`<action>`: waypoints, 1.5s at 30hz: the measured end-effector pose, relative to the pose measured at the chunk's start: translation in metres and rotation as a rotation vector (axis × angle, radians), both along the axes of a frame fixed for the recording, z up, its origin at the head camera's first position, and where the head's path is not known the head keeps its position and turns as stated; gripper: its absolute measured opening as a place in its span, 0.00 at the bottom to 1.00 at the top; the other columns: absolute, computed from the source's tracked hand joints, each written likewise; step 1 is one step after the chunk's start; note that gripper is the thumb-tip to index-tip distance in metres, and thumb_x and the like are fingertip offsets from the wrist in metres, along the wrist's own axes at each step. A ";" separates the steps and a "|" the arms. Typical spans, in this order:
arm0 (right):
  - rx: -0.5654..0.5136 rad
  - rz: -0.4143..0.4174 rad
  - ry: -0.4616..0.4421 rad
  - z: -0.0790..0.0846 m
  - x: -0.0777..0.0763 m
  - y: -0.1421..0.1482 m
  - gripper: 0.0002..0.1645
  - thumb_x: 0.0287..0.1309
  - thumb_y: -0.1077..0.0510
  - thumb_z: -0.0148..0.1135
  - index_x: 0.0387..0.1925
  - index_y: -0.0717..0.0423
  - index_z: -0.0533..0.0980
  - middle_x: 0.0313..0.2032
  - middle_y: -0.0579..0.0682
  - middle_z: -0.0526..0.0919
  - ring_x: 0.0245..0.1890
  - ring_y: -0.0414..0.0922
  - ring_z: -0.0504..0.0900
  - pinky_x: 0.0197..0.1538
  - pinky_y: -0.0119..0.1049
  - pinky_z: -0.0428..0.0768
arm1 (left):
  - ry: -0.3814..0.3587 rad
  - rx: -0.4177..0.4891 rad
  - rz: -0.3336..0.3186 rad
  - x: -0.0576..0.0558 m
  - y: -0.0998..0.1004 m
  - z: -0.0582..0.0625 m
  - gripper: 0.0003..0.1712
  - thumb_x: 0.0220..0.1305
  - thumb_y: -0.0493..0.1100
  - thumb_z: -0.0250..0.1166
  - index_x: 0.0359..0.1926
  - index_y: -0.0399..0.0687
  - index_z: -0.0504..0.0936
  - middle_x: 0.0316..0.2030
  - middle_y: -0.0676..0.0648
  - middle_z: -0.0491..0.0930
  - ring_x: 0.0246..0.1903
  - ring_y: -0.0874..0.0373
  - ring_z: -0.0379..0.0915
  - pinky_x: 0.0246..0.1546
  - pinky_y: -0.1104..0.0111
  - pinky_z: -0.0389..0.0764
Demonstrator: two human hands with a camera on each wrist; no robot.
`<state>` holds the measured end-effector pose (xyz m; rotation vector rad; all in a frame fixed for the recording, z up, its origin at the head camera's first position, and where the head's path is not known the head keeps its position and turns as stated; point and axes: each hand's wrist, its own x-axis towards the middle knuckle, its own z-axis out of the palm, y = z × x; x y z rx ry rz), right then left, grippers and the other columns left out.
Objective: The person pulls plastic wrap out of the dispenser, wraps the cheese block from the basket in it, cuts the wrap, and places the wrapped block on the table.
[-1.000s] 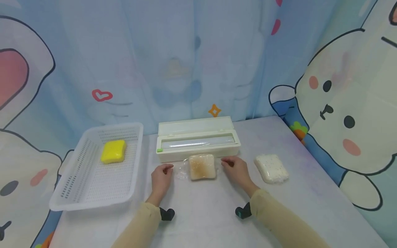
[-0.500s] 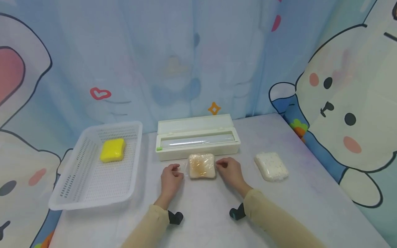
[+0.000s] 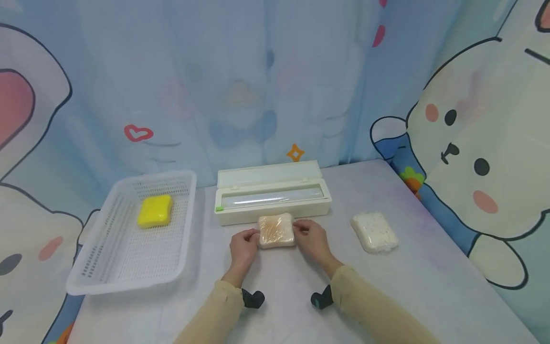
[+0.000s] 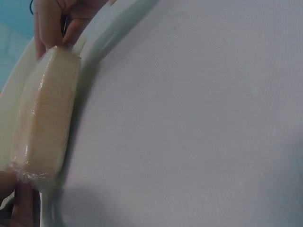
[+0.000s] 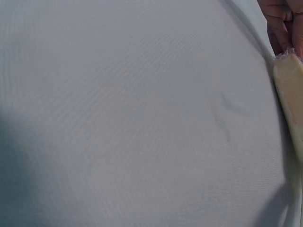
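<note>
Pale cloth-covered table point(image 3: 292, 296): left hand point(image 3: 244, 246), now moved inward, and right hand point(image 3: 312, 241) pinch opposite ends of clear plastic film point(image 4: 31, 178) round the square tan-and-white bread point(image 3: 277, 230) between them, leaving less film loose.

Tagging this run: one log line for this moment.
left grip: on left edge of square tan-and-white film-wrapped bread slice | right grip: on its right edge | off-white rectangular plastic film dispenser: lid open, behind slice

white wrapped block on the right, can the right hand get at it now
Probably yes: nothing stands between the right hand and the white wrapped block, though that hand is busy at the browned slice.
</note>
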<state>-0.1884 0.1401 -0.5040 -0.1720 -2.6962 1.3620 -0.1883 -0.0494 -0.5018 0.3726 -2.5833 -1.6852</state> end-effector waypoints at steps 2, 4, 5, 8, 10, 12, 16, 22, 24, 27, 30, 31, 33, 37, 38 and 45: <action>-0.023 0.003 -0.028 -0.001 0.001 -0.002 0.16 0.65 0.65 0.61 0.53 0.64 0.82 0.53 0.62 0.85 0.55 0.57 0.83 0.59 0.49 0.84 | 0.001 -0.032 -0.005 -0.001 0.000 -0.003 0.09 0.69 0.34 0.63 0.43 0.39 0.89 0.42 0.42 0.87 0.44 0.49 0.80 0.44 0.59 0.81; -0.032 -0.005 -0.039 -0.003 0.001 -0.003 0.17 0.67 0.65 0.60 0.56 0.63 0.80 0.54 0.61 0.85 0.56 0.57 0.83 0.60 0.49 0.83 | 0.014 -0.056 -0.008 -0.002 0.000 -0.006 0.08 0.69 0.34 0.63 0.43 0.41 0.88 0.37 0.44 0.86 0.37 0.54 0.78 0.37 0.65 0.78; -0.036 -0.013 -0.038 -0.005 0.001 -0.004 0.18 0.67 0.66 0.60 0.57 0.63 0.79 0.54 0.61 0.85 0.57 0.57 0.83 0.60 0.49 0.83 | 0.021 -0.062 -0.009 -0.003 0.001 -0.008 0.08 0.69 0.34 0.62 0.42 0.42 0.88 0.36 0.44 0.86 0.36 0.55 0.77 0.36 0.66 0.77; -0.042 -0.047 -0.034 -0.008 0.001 -0.008 0.20 0.68 0.67 0.59 0.60 0.61 0.77 0.53 0.61 0.86 0.56 0.56 0.84 0.59 0.49 0.83 | 0.042 -0.060 -0.009 -0.002 0.002 -0.012 0.08 0.68 0.33 0.63 0.44 0.42 0.87 0.37 0.45 0.86 0.36 0.55 0.78 0.35 0.68 0.76; -0.048 -0.074 -0.037 -0.010 0.001 -0.010 0.21 0.68 0.67 0.59 0.61 0.61 0.78 0.52 0.60 0.87 0.54 0.56 0.85 0.56 0.49 0.84 | 0.058 -0.057 -0.003 -0.001 0.004 -0.014 0.10 0.67 0.33 0.64 0.48 0.42 0.85 0.39 0.44 0.87 0.37 0.54 0.80 0.36 0.66 0.78; -0.046 -0.096 -0.034 -0.012 0.001 -0.012 0.20 0.67 0.67 0.60 0.60 0.60 0.78 0.50 0.60 0.88 0.52 0.54 0.86 0.53 0.46 0.86 | 0.072 -0.054 -0.002 0.000 0.005 -0.016 0.13 0.67 0.33 0.65 0.52 0.41 0.84 0.41 0.43 0.88 0.39 0.52 0.82 0.38 0.63 0.81; -0.027 -0.125 -0.020 -0.011 0.002 -0.015 0.17 0.67 0.67 0.61 0.56 0.60 0.82 0.48 0.59 0.89 0.45 0.51 0.87 0.44 0.39 0.86 | 0.095 -0.070 0.001 0.000 0.008 -0.017 0.18 0.67 0.34 0.65 0.58 0.40 0.83 0.45 0.41 0.87 0.40 0.51 0.82 0.40 0.61 0.83; 0.021 -0.073 -0.010 -0.007 0.004 -0.022 0.18 0.71 0.66 0.55 0.59 0.63 0.79 0.55 0.62 0.86 0.52 0.54 0.86 0.52 0.47 0.85 | 0.110 -0.092 -0.014 0.000 0.012 -0.017 0.20 0.68 0.33 0.63 0.60 0.40 0.82 0.51 0.40 0.87 0.42 0.50 0.83 0.42 0.60 0.84; 0.020 -0.052 -0.008 -0.006 0.006 -0.025 0.21 0.72 0.67 0.51 0.63 0.66 0.75 0.59 0.63 0.83 0.60 0.57 0.83 0.61 0.51 0.82 | 0.109 -0.081 -0.015 0.001 0.013 -0.016 0.21 0.68 0.33 0.63 0.61 0.40 0.81 0.54 0.40 0.86 0.46 0.49 0.84 0.46 0.58 0.84; 0.013 -0.026 -0.012 -0.006 0.007 -0.027 0.24 0.74 0.66 0.46 0.67 0.68 0.69 0.63 0.65 0.79 0.66 0.59 0.77 0.68 0.52 0.76 | 0.113 -0.075 -0.009 0.001 0.015 -0.015 0.20 0.68 0.31 0.63 0.60 0.39 0.82 0.54 0.40 0.86 0.52 0.45 0.84 0.52 0.54 0.84; 0.013 -0.009 -0.029 -0.005 0.008 -0.029 0.26 0.75 0.66 0.44 0.69 0.69 0.67 0.66 0.65 0.76 0.69 0.59 0.73 0.70 0.52 0.73 | 0.102 -0.075 -0.012 0.001 0.017 -0.014 0.20 0.69 0.30 0.61 0.60 0.39 0.82 0.56 0.39 0.85 0.59 0.42 0.80 0.57 0.51 0.82; 0.014 -0.006 -0.037 -0.004 0.008 -0.029 0.26 0.75 0.66 0.44 0.69 0.69 0.67 0.66 0.64 0.75 0.70 0.59 0.72 0.71 0.52 0.72 | 0.096 -0.073 -0.017 0.000 0.018 -0.013 0.20 0.69 0.30 0.59 0.60 0.38 0.82 0.57 0.38 0.84 0.60 0.41 0.79 0.58 0.50 0.82; 0.019 -0.003 -0.061 -0.003 0.008 -0.029 0.26 0.75 0.65 0.45 0.70 0.68 0.67 0.68 0.64 0.74 0.71 0.59 0.71 0.71 0.52 0.72 | 0.083 -0.064 -0.032 0.000 0.019 -0.012 0.20 0.70 0.29 0.56 0.60 0.37 0.81 0.59 0.37 0.82 0.64 0.40 0.76 0.61 0.49 0.79; 0.018 -0.016 -0.078 -0.002 0.007 -0.027 0.25 0.75 0.66 0.47 0.70 0.66 0.68 0.68 0.63 0.74 0.71 0.59 0.71 0.70 0.53 0.73 | 0.096 -0.052 -0.028 -0.002 0.020 -0.011 0.21 0.68 0.25 0.53 0.58 0.34 0.82 0.55 0.32 0.82 0.61 0.36 0.76 0.62 0.48 0.78; 0.015 -0.021 -0.081 -0.001 0.007 -0.026 0.25 0.75 0.65 0.47 0.70 0.66 0.68 0.68 0.63 0.74 0.71 0.59 0.71 0.70 0.53 0.73 | 0.102 -0.054 -0.016 -0.003 0.019 -0.010 0.21 0.67 0.25 0.54 0.57 0.35 0.83 0.53 0.33 0.83 0.58 0.37 0.77 0.61 0.49 0.78; 0.023 -0.028 -0.091 0.000 0.006 -0.024 0.26 0.76 0.65 0.44 0.70 0.67 0.67 0.67 0.64 0.75 0.70 0.59 0.72 0.71 0.53 0.73 | 0.119 -0.064 0.077 -0.004 0.017 -0.011 0.10 0.62 0.26 0.63 0.43 0.36 0.85 0.36 0.41 0.88 0.38 0.49 0.83 0.41 0.59 0.83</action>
